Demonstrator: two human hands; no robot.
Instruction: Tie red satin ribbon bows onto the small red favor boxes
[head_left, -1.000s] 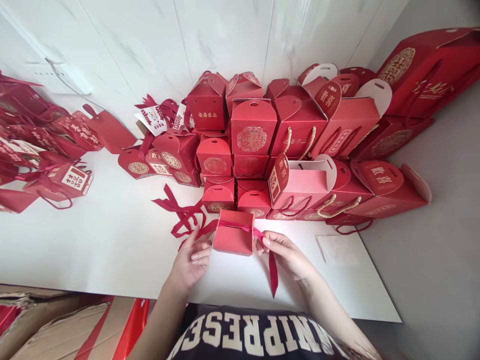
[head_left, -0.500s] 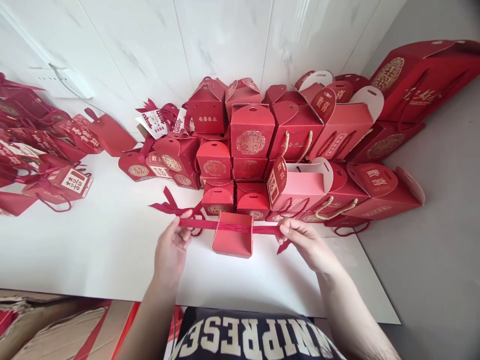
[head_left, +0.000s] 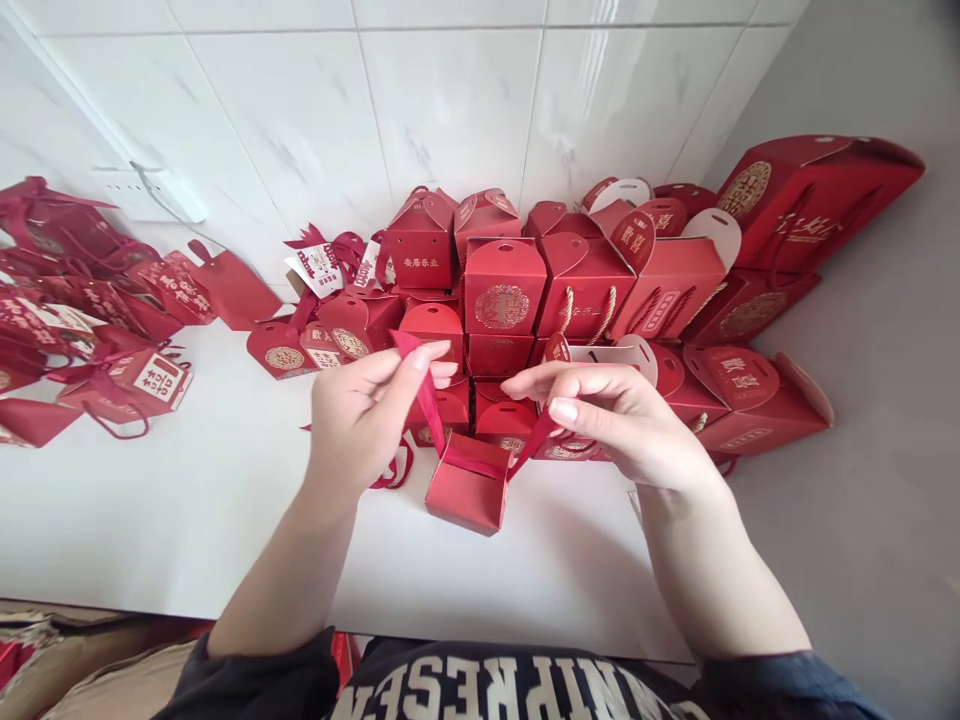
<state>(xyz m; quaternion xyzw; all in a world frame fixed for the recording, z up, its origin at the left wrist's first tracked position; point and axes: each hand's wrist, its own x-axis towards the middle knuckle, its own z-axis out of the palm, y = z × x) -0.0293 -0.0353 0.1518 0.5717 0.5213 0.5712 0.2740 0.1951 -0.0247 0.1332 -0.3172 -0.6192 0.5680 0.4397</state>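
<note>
A small red cardboard box [head_left: 466,500] rests on the white tabletop, slightly turned. Across it runs a dark red ribbon [head_left: 430,408], whose two ends rise out to either side. My left hand [head_left: 360,415] pinches one end between thumb and fingers, up and to the left of the box. The other end is pinched in my right hand [head_left: 611,415], to the upper right of the box. Beside the box on the left, a loop of ribbon [head_left: 395,468] lies on the table, partly behind my left hand.
Red gift boxes [head_left: 504,295] stand stacked in rows against the tiled wall, just beyond my hands. A large red box [head_left: 821,205] tops the stack at the right. More red boxes and bags [head_left: 124,385] crowd the left. Cardboard [head_left: 120,685] lies below the table edge.
Both hands have risen and come closer together, lifting the ribbon ends from a flat, stretched line into a V. The small box has turned a little.
</note>
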